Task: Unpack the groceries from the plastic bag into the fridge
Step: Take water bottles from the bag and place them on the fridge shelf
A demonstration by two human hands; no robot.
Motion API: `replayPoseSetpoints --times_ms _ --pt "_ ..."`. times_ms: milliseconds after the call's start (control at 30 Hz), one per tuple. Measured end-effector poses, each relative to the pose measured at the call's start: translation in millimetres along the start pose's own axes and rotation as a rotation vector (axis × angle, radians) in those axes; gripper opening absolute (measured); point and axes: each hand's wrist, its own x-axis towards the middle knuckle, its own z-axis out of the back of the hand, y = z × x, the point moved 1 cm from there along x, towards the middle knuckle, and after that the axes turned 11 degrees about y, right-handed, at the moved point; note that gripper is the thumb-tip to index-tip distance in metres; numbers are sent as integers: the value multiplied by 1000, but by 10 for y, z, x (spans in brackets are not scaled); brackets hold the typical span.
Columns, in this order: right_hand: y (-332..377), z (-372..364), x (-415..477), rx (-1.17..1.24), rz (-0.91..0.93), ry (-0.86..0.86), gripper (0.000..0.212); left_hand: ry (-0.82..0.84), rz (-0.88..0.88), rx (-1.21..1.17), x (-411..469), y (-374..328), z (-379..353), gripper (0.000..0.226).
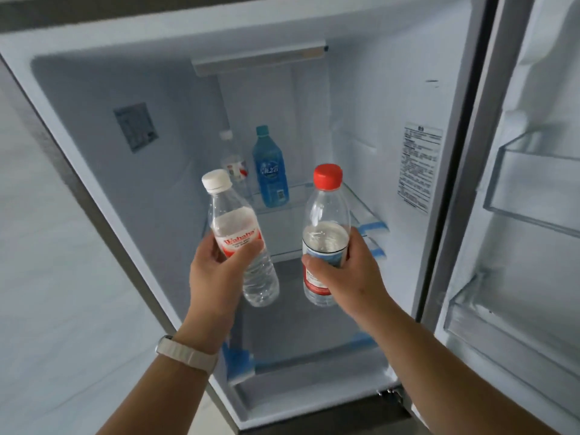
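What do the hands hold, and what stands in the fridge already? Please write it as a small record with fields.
left hand: holds a white-capped water bottle, tilted, in front of the open fridge
right hand: holds a red-capped water bottle, about upright
glass shelf: a blue bottle and, left of it, a clear bottle, both standing
fridge door: open, at the right
left wrist: pale band

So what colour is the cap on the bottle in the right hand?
Red: the cap tops the bottle the right hand holds, in the head view.
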Motion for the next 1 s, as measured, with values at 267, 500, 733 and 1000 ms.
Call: replayPoseSetpoints --times_ms 267,500,733,1000 --pt "44 -130 757 101 67 -8 39 -112 -15 24 699 -154 57 37" --pt "-116 -300 1207 29 10 -24 41 -113 1 59 1137 -15 76 36" --pt "-321 -472 1480 -5 -39 9 39 -111 35 27 1357 152 83 39" --pt "-517 -650 1590 -81 30 53 47 -63 16 1 1407 374 105 37"
